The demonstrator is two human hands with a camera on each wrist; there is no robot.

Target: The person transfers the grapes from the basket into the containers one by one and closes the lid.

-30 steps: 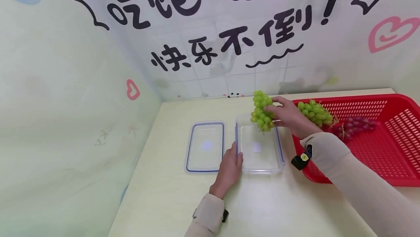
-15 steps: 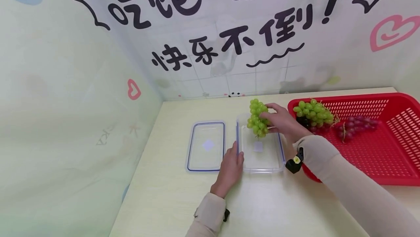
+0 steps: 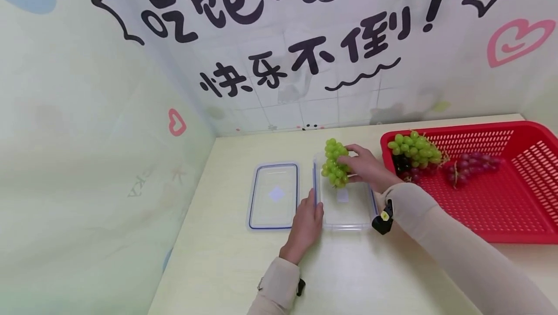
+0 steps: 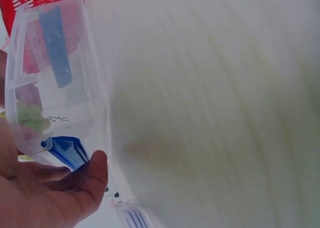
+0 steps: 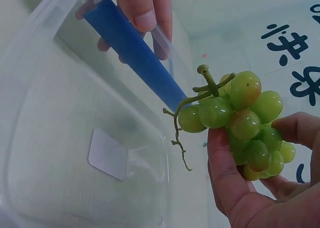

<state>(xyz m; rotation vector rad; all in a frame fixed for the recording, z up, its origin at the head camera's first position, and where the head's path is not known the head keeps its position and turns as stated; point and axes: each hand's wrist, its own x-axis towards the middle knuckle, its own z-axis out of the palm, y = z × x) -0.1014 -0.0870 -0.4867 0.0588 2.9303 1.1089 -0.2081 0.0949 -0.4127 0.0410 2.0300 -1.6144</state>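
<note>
My right hand (image 3: 364, 164) holds a bunch of green grapes (image 3: 334, 164) above the far part of a clear plastic food container (image 3: 346, 227). In the right wrist view, thumb and fingers grip the grapes (image 5: 245, 120), and the bare stem points toward the container. My left hand (image 3: 306, 223) grips the container's left side. Its fingers (image 4: 92, 180) are at a blue locking flap (image 4: 70, 150) in the left wrist view. A small white square (image 5: 108, 153) lies on the container's floor. The clear lid (image 3: 273, 196), edged with a blue seal, lies flat to the left.
At the right stands a red perforated basket (image 3: 507, 208). It holds more green grapes (image 3: 416, 148), red grapes (image 3: 472, 165) and some dark fruit (image 3: 401, 163) at its left end. A printed wall cloth (image 3: 283, 106) hangs behind the pale table (image 3: 218, 257).
The right hand has carried the green grapes left and slightly nearer, from the container's far right corner to over its far left part. The left hand stays at the container's side.
</note>
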